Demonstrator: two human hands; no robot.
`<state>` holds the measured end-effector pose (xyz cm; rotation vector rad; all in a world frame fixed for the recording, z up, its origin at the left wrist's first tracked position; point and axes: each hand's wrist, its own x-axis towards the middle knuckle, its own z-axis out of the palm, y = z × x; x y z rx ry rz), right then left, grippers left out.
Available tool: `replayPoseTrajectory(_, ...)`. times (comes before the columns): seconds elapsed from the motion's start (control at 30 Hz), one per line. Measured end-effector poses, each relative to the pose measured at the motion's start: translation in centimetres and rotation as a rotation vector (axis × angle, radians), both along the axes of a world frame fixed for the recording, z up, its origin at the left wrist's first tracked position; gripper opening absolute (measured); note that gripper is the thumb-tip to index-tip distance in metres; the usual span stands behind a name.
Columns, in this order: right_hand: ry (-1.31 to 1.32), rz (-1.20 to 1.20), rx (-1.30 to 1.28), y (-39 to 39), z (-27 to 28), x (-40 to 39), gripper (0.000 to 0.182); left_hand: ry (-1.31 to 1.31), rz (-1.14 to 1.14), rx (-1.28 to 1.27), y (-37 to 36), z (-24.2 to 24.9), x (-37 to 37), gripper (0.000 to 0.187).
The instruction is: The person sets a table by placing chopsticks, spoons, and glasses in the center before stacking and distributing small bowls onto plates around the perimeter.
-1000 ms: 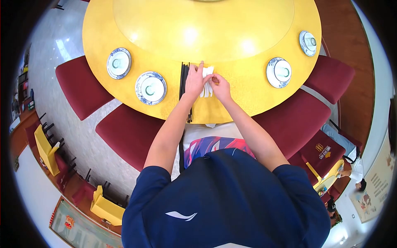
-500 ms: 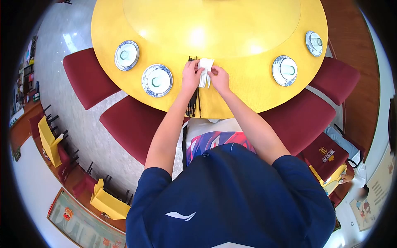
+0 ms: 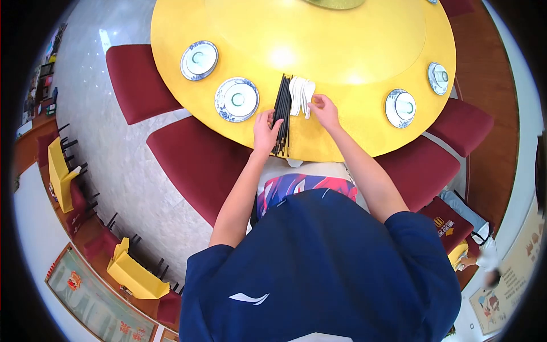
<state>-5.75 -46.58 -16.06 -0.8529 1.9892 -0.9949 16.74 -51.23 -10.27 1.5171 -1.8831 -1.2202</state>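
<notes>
A bundle of black chopsticks [image 3: 282, 108] lies on the yellow table near its front edge. My left hand [image 3: 265, 132] is closed around the bundle's lower half, thumb across the top and fingers along the left side. Just right of the chopsticks, several white spoons [image 3: 298, 94] lie side by side, slightly fanned, handles toward me. At the right edge of these spoons is my right hand [image 3: 326, 112], its fingers curled and its thumb and fingertips against the outermost spoon.
Plates with bowls and glasses stand on both sides, such as a blue-rimmed plate [image 3: 223, 108] at left and another plate [image 3: 392, 117] at right. A turntable [image 3: 319, 40] covers the table's middle. Red chairs [image 3: 194, 154] ring the edge. Another person [image 3: 489, 256] is at far right.
The spoons, held between both hands before, now lie spread on the table. My left hand has moved down onto the chopsticks; my right hand stays at the spoons. The view has shifted.
</notes>
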Motion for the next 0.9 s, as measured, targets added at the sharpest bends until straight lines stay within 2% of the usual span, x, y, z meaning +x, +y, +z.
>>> replayPoseTrajectory(0.07,0.077,0.078,0.043,2.9,0.9,-1.0,0.045,-0.087,-0.033,0.011,1.3,-0.3,1.4,0.046)
replayPoseTrajectory(0.1,0.089,0.085,0.041,4.6,1.0,-1.5,0.045,-0.183,-0.066,0.018,1.7,-0.6,2.0,0.053)
replayPoseTrajectory(0.13,0.059,0.058,0.120,6.5,0.7,-1.9,0.045,-0.172,-0.060,0.015,2.3,-0.6,2.4,0.053)
replayPoseTrajectory(0.23,0.019,0.004,0.221,8.3,0.5,-1.0,0.048,-0.264,-0.121,-0.093,3.1,-1.2,2.5,0.083)
replayPoseTrajectory(0.3,0.007,-0.033,0.254,8.3,0.8,-0.2,0.051,-0.311,-0.171,-0.135,2.9,-1.4,2.0,0.085)
replayPoseTrajectory(0.37,-0.001,-0.055,0.163,6.6,1.8,2.2,0.057,-0.417,-0.243,-0.176,2.9,-0.8,1.4,0.091)
replayPoseTrajectory(0.5,0.053,-0.031,0.119,3.7,0.4,4.9,0.061,-0.425,-0.211,-0.148,2.5,-1.6,0.9,0.085)
replayPoseTrajectory(0.6,0.214,0.033,0.161,1.8,0.2,5.6,0.063,-0.374,-0.173,-0.185,1.9,-2.5,1.1,0.081)
replayPoseTrajectory(0.77,0.436,0.004,0.283,-0.4,0.3,5.5,0.049,-0.407,-0.187,-0.177,1.5,-2.5,1.1,0.081)
replayPoseTrajectory(0.9,0.489,0.022,0.291,-0.7,0.1,5.4,0.042,-0.437,-0.234,-0.170,1.5,-2.3,1.6,0.083)
